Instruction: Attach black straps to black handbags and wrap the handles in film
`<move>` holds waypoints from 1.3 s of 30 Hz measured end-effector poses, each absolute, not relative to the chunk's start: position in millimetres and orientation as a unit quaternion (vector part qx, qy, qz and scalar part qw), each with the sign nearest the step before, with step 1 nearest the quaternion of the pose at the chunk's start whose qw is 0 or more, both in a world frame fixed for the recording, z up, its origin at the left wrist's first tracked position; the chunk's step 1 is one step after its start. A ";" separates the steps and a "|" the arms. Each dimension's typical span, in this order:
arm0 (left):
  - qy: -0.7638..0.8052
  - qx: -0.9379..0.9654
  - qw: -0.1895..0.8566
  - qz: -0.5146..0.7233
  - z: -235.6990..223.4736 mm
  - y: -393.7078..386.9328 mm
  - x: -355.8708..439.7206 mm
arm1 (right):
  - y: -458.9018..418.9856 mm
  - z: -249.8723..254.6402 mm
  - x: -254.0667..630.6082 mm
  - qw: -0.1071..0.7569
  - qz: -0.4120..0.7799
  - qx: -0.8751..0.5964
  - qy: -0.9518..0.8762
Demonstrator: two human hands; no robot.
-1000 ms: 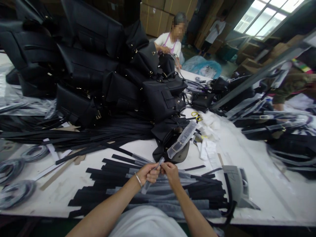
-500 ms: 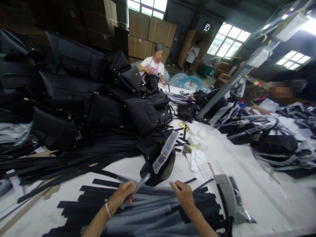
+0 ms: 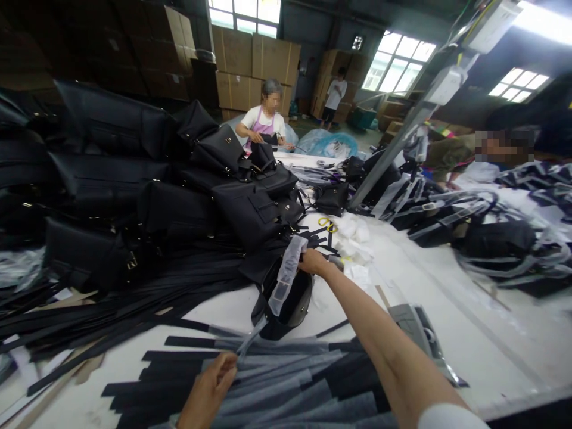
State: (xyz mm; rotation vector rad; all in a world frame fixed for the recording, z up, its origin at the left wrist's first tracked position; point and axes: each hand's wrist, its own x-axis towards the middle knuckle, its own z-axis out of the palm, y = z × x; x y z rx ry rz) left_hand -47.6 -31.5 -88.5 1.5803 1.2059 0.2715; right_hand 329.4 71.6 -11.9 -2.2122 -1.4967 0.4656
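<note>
A black bag (image 3: 292, 316) stands open on the white table, a plastic-wrapped strap with a buckle (image 3: 288, 277) lying across its mouth. A narrow plastic-wrapped strip (image 3: 252, 339) runs from the bag to my left hand (image 3: 210, 384), whose fingers are closed on it. My right hand (image 3: 314, 262) reaches to the bag's far rim, beside the upper end of the buckled strap. Its fingers look closed, but their tips are hidden and what they grip cannot be made out. Black and grey strips (image 3: 268, 381) lie spread beneath my left hand.
Black bags (image 3: 107, 185) are piled at the left, above long black strips (image 3: 147, 277). Yellow-handled scissors (image 3: 328, 224) lie beyond the bag. A grey tape dispenser (image 3: 415, 330) sits right of my forearm. A metal post (image 3: 388, 158) rises behind. Other people work farther back.
My right hand has moved forward from above the strips to the bag's far rim. My left hand has shifted down and slightly left, still holding the wrapped strip. The camera view has shifted slightly.
</note>
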 end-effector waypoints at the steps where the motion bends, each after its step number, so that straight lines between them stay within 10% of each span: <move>1: 0.494 0.671 0.543 0.105 -89.1 -34.0 -46.2 | 66.1 -11.5 331.3 0.225 0.188 -0.796 -0.530; 17: 0.404 0.731 0.547 0.055 -85.4 -20.8 -34.7 | -68.5 48.7 350.8 0.567 0.288 -0.757 -0.151; 26: 0.347 0.823 0.446 0.063 -96.0 -5.1 -24.5 | -54.6 -45.9 249.6 0.593 0.356 -0.721 -0.044; 32: 0.401 0.889 0.221 -0.024 -127.9 1.2 -12.4 | -67.6 -48.0 235.8 0.614 0.334 -0.715 -0.009; 39: 0.360 0.901 0.207 -0.125 -127.1 -2.7 -11.1 | -103.7 -48.5 195.9 0.611 0.439 -0.650 -0.109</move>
